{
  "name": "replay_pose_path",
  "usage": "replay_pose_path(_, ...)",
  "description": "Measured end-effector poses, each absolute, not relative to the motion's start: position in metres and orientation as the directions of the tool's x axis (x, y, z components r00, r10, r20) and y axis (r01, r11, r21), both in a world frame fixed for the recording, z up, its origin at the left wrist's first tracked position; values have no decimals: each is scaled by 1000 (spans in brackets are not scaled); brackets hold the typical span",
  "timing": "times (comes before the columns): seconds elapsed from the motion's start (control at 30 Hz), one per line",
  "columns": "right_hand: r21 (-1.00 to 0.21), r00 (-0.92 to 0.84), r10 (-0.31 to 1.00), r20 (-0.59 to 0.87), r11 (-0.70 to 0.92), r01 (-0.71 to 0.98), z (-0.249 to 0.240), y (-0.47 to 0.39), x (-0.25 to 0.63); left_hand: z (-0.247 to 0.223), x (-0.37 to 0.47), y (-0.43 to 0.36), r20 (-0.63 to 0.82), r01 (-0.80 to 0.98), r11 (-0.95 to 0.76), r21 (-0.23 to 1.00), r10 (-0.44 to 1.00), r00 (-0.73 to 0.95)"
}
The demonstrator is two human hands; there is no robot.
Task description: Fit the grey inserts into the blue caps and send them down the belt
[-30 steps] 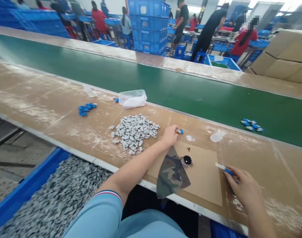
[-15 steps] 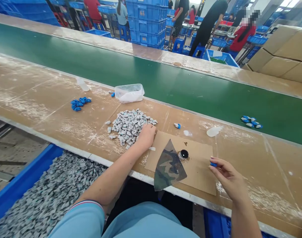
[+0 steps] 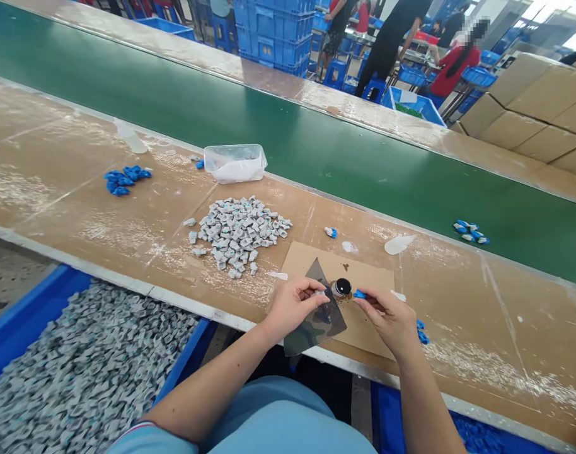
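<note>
My left hand [image 3: 293, 307] is closed in a pinch over the dark camouflage-patterned triangular sheet [image 3: 301, 335], with a small grey piece [image 3: 320, 292] at its fingertips, partly hidden. In my right hand [image 3: 388, 317] a small blue piece [image 3: 360, 294] is pinched between thumb and fingers. Between the two hands stands a small round jar [image 3: 341, 288] with a dark top, on a flat cardboard sheet [image 3: 366, 265]. Left of the cardboard lies a heap of small grey pieces [image 3: 243, 230]. Several blue pieces [image 3: 423, 332] lie just beyond my right wrist.
A clear plastic tub [image 3: 236, 165] stands by the green conveyor belt [image 3: 288, 135]. Blue pieces [image 3: 126, 179] lie to the left, blue-and-white ones [image 3: 471, 231] on the belt. A blue bin [image 3: 65, 284] of grey pieces sits below the table at left. People work beyond the belt.
My left hand has come from the grey heap to the camouflage sheet with a grey piece. The right hand has moved left to the jar, still holding the blue piece. The view has shifted slightly.
</note>
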State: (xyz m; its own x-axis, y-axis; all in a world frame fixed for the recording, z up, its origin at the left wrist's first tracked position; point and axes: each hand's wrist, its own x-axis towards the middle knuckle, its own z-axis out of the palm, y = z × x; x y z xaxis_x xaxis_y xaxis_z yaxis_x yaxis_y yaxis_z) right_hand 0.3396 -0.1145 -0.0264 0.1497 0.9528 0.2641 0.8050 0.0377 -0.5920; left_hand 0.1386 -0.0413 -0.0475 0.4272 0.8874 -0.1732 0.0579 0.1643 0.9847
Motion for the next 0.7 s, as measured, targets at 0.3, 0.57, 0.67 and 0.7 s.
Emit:
replay_pose_path(0.3, -507, 75, 931, 356, 125, 853, -24, -109, 335, -54, 139, -46, -128, 21, 133, 991, 882, 454)
replay_pose_path(0.57, -510, 86, 938, 335, 103, 854, -24, -109, 335, -53, 136, -46, -71, 75, 41, 996, 886, 458)
replay_pose_path(0.67, -525, 97, 937, 337, 101, 845, -21, -108, 333, -55, 137, -47, -79, 53, 62, 997, 890, 450)
replay_pose_path(0.7, -534, 101, 940, 327, 96, 840, -20, -107, 332, -57, 138, -47, -98, 34, 93, 995, 888, 449)
